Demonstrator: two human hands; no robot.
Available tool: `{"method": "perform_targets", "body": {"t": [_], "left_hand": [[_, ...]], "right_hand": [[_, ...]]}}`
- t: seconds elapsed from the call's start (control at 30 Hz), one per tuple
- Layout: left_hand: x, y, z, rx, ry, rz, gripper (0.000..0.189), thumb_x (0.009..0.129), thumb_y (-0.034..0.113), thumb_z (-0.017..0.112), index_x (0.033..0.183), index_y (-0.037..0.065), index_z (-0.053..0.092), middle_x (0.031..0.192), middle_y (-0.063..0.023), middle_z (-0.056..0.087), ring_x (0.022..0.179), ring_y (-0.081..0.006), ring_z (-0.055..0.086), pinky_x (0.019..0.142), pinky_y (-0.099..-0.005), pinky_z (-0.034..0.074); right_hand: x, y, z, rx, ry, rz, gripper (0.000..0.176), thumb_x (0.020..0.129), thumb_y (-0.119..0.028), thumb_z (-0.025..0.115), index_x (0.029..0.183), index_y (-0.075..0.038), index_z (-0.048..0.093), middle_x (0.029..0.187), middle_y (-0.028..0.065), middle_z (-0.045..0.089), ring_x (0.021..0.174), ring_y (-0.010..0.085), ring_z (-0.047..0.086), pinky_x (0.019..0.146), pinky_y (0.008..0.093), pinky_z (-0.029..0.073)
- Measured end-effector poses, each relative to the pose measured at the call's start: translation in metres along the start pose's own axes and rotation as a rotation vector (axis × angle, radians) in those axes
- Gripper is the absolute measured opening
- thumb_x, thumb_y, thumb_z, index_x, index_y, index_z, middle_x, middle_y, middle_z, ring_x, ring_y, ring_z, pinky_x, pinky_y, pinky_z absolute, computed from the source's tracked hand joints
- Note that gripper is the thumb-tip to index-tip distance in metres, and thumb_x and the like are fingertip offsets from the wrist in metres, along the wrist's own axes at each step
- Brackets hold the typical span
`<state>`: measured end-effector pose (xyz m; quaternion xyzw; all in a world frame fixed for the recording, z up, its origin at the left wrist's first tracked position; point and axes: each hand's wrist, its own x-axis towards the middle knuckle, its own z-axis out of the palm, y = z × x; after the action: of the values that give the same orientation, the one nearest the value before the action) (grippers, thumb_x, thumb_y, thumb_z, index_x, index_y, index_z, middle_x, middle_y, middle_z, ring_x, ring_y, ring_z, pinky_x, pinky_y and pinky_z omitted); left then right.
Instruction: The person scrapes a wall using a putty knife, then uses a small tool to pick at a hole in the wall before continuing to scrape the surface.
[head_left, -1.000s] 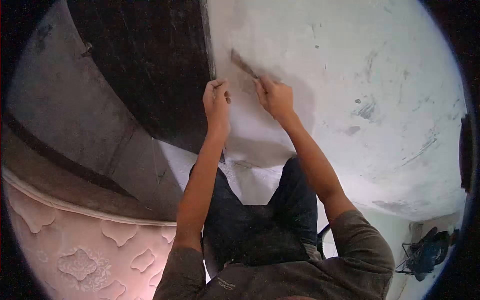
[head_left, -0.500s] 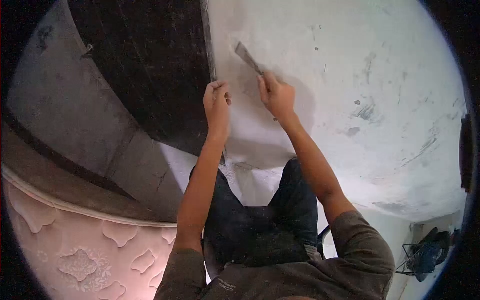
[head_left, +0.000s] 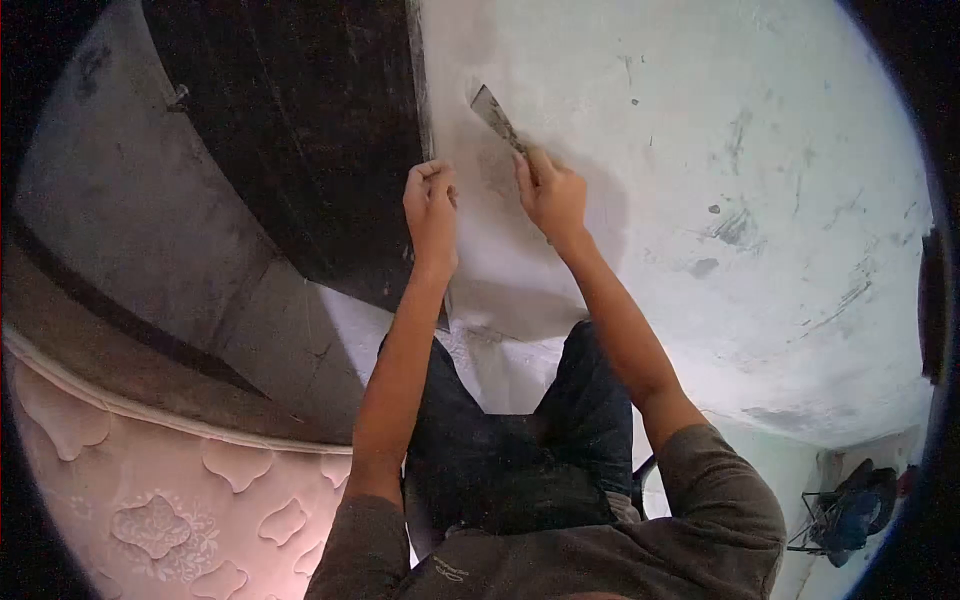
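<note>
A putty knife [head_left: 497, 115] is gripped in my right hand [head_left: 556, 199], its blade smeared grey and pointing up and left. The blade's tip is right at the white wall [head_left: 690, 120], over a damp-looking patch close to the dark door panel [head_left: 300, 150]. My left hand [head_left: 432, 208] is lower and to the left, beside the panel's edge. Its fingers are curled inward, and I cannot tell what they hold, if anything.
Grey smudges and small pits mark the wall to the right. A pink quilted mattress [head_left: 150, 480] is at lower left, behind a curved brown edge. My legs [head_left: 520, 450] are bent below my hands. Dark folded items [head_left: 855, 510] stand at the far lower right.
The putty knife has turned slightly, showing more of its smeared blade, and its tip stays near the same wall spot. My left hand has shifted very little.
</note>
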<state>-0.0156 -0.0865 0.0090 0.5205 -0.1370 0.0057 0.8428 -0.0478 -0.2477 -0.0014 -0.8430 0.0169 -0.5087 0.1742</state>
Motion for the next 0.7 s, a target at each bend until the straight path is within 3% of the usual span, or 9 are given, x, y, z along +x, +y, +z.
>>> {"method": "perform_targets", "body": {"t": [0.03, 0.1, 0.13, 0.2, 0.33, 0.43, 0.5, 0.6, 0.7], "left_hand": [[0.003, -0.008, -0.004, 0.001, 0.002, -0.005, 0.011, 0.091, 0.010, 0.058, 0.100, 0.004, 0.057, 0.078, 0.0016, 0.051, 0.069, -0.0079, 0.047, 0.064, -0.0228, 0.040], [0.016, -0.031, -0.015, 0.249, 0.020, 0.263, 0.016, 0.091, 0.015, 0.061, 0.102, 0.003, 0.058, 0.083, -0.0016, 0.056, 0.072, -0.0113, 0.052, 0.065, -0.0266, 0.043], [0.019, -0.040, -0.021, 0.253, 0.010, 0.263, 0.016, 0.091, 0.015, 0.061, 0.102, 0.003, 0.058, 0.083, -0.0016, 0.056, 0.072, -0.0113, 0.052, 0.065, -0.0266, 0.043], [0.032, -0.052, -0.033, 0.586, 0.095, 0.489, 0.023, 0.090, 0.020, 0.066, 0.101, 0.002, 0.057, 0.086, -0.0051, 0.058, 0.075, -0.0152, 0.055, 0.066, -0.0294, 0.045], [0.042, -0.063, -0.045, 0.775, 0.160, 0.467, 0.031, 0.084, 0.026, 0.072, 0.096, 0.002, 0.056, 0.088, -0.0091, 0.056, 0.077, -0.0222, 0.056, 0.070, -0.0353, 0.046], [0.043, -0.074, -0.047, 0.997, 0.145, 0.603, 0.033, 0.083, 0.029, 0.072, 0.088, 0.005, 0.051, 0.083, -0.0090, 0.053, 0.076, -0.0283, 0.055, 0.069, -0.0403, 0.045], [0.047, -0.083, -0.050, 1.032, 0.150, 0.575, 0.032, 0.084, 0.029, 0.072, 0.087, 0.005, 0.051, 0.083, -0.0091, 0.053, 0.076, -0.0292, 0.055, 0.069, -0.0410, 0.045], [0.054, -0.087, -0.056, 1.073, 0.162, 0.561, 0.029, 0.086, 0.027, 0.069, 0.084, 0.006, 0.050, 0.080, -0.0087, 0.053, 0.076, -0.0308, 0.055, 0.068, -0.0423, 0.044], [0.060, -0.092, -0.062, 1.101, 0.193, 0.620, 0.028, 0.088, 0.026, 0.067, 0.082, 0.006, 0.049, 0.078, -0.0079, 0.053, 0.075, -0.0309, 0.056, 0.067, -0.0429, 0.044]], "right_hand": [[-0.002, 0.003, 0.002, -0.001, -0.004, 0.003, 0.019, 0.091, -0.028, 0.059, 0.087, -0.010, 0.060, 0.059, 0.0132, 0.059, 0.058, 0.0351, 0.061, 0.049, 0.0454, 0.047], [-0.004, 0.009, 0.007, -0.124, -0.256, -0.111, 0.012, 0.089, -0.020, 0.064, 0.088, -0.008, 0.063, 0.061, 0.0113, 0.060, 0.052, 0.0308, 0.060, 0.048, 0.0391, 0.045], [-0.005, 0.006, 0.002, -0.125, -0.250, -0.103, 0.012, 0.089, -0.020, 0.064, 0.088, -0.008, 0.063, 0.061, 0.0113, 0.060, 0.052, 0.0308, 0.060, 0.048, 0.0391, 0.045], [-0.001, 0.000, -0.004, 0.026, -0.020, -0.051, 0.014, 0.090, -0.021, 0.063, 0.088, -0.007, 0.062, 0.060, 0.0119, 0.060, 0.052, 0.0310, 0.060, 0.047, 0.0387, 0.045], [-0.006, 0.003, -0.008, 0.042, 0.027, 0.003, 0.016, 0.090, -0.024, 0.062, 0.087, -0.009, 0.059, 0.058, 0.0116, 0.060, 0.052, 0.0339, 0.060, 0.045, 0.0422, 0.045], [-0.011, 0.003, -0.017, 0.131, 0.026, 0.094, 0.017, 0.090, -0.024, 0.061, 0.087, -0.008, 0.059, 0.058, 0.0121, 0.059, 0.052, 0.0338, 0.059, 0.046, 0.0416, 0.045], [-0.016, 0.003, -0.021, 0.132, 0.045, 0.139, 0.018, 0.091, -0.020, 0.062, 0.085, -0.004, 0.060, 0.056, 0.0138, 0.055, 0.047, 0.0305, 0.055, 0.046, 0.0359, 0.041], [-0.022, 0.003, -0.028, 0.214, 0.011, 0.202, 0.018, 0.091, -0.019, 0.063, 0.082, -0.003, 0.058, 0.052, 0.0119, 0.050, 0.042, 0.0265, 0.048, 0.044, 0.0342, 0.037], [-0.026, 0.011, -0.031, 0.189, -0.048, 0.247, 0.015, 0.090, -0.020, 0.063, 0.086, -0.006, 0.058, 0.058, 0.0120, 0.057, 0.051, 0.0321, 0.058, 0.048, 0.0389, 0.043]]}}
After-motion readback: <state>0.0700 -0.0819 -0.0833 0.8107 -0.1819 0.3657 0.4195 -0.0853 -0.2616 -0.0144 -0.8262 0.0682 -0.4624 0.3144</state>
